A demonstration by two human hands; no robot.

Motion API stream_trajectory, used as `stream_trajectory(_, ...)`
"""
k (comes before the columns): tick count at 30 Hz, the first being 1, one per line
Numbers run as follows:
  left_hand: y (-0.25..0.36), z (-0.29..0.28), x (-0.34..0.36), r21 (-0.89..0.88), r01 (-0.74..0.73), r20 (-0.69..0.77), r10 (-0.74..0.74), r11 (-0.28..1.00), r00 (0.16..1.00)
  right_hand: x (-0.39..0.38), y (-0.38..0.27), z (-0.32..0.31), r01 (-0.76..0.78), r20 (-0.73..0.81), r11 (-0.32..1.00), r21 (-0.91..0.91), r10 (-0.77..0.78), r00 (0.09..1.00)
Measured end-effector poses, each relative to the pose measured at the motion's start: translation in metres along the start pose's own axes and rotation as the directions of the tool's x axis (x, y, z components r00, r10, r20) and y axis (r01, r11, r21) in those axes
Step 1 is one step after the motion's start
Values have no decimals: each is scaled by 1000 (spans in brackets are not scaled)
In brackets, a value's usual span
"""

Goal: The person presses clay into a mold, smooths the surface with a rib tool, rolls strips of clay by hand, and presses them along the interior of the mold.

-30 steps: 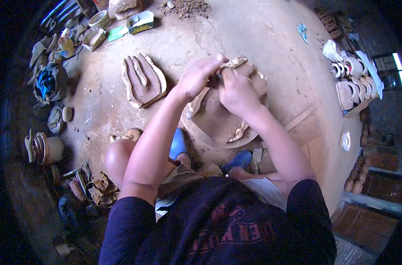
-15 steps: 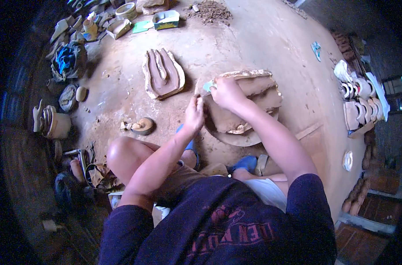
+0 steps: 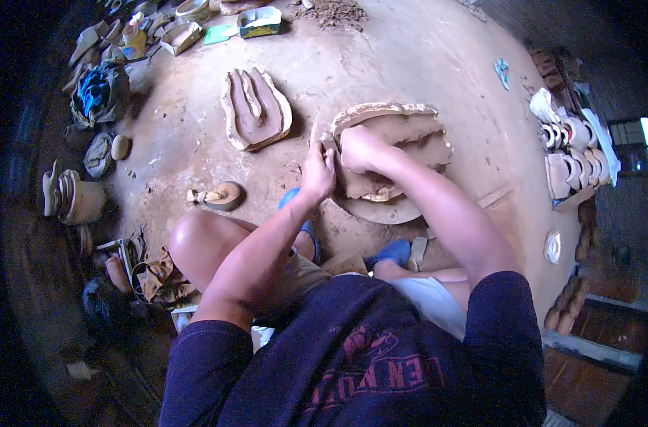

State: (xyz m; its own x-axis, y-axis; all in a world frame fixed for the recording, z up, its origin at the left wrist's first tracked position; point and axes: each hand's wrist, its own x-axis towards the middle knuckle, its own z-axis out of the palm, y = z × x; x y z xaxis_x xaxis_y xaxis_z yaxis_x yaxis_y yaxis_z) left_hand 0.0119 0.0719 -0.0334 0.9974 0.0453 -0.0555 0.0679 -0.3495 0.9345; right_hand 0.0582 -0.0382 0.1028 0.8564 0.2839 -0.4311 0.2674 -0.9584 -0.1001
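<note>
In front of me a large mould (image 3: 416,136) with a rough whitish rim and a grey-brown clay inside rests on a round board (image 3: 384,213). My right hand (image 3: 363,151) is closed in a fist at the mould's left inner edge. The pale green flat piece it pinched half a second ago is hidden behind the fingers. Against the outer left side of the mould lies my left hand (image 3: 317,173), fingers stretched upward beside the rim. Whether it grips anything is not visible. Left of both hands, a second mould (image 3: 256,114) with curved clay ridges lies on the floor.
A round-headed tool (image 3: 224,196) lies near my left knee. Buckets and pots (image 3: 82,199) line the left side. Boxes (image 3: 260,23) and dry clay crumbs (image 3: 331,13) are at the back. Several curved pieces (image 3: 576,171) are stacked at the right.
My right hand has turned and drawn down along the mould's left edge, and the pale green piece has gone out of sight. My left hand has stayed by the rim.
</note>
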Motion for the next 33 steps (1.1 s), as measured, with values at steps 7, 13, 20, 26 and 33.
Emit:
stream_trajectory(7,-4,-2,-2,4,28,33,-28,1000,999,-44,-10,-28,252,595,966,-48,-175,785)
stream_trajectory(13,-20,-12,33,-286,-73,-145,32,955,989,-118,53,-23,-17,-10,906,423,24,1000)
stream_trajectory(20,90,-31,28,-958,111,90,-90,264,992,-174,56,45,251,-37,-508,824,393,919)
stream_trajectory(26,141,8,-75,-221,-325,341,385,920,858,-183,45,66,246,-137,-869,429,207,969)
stream_trajectory(33,115,60,-73,108,-569,163,550,815,819,-238,116,67,335,-27,-663,669,429,903)
